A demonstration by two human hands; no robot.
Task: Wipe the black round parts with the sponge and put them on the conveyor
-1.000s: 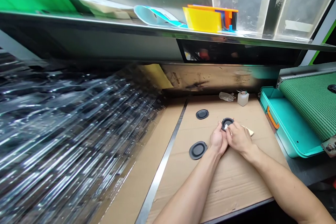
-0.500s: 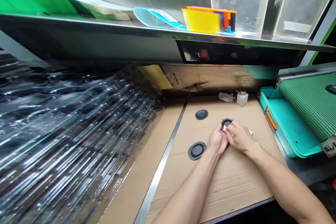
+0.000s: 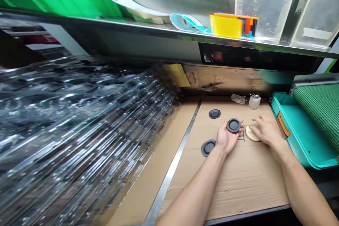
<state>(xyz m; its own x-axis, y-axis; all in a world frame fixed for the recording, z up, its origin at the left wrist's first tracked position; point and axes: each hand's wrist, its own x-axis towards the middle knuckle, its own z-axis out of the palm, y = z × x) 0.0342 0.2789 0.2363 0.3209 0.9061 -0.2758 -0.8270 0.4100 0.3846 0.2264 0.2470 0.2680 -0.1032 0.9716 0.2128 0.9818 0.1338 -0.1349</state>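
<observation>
My left hand, palm up, holds a dark grey dish-shaped part with a rounded-square rim and a round recess. My right hand is to the right of it, fingers apart, over the edge of a round cream pad; whether the fingertips touch the pad I cannot tell. Two more dark grey parts lie on the cardboard: one farther back, the other beside my left wrist and partly hidden by it.
Stacked clear plastic trays fill the left side. A small white bottle and a crumpled clear piece sit at the back. On the right stand a teal bin and a green conveyor belt. A metal shelf overhangs the back.
My right hand has left the grey part and moved right to the cream pad. A small white thing seen at its fingers no longer shows. My left hand still holds the part; the view has shifted.
</observation>
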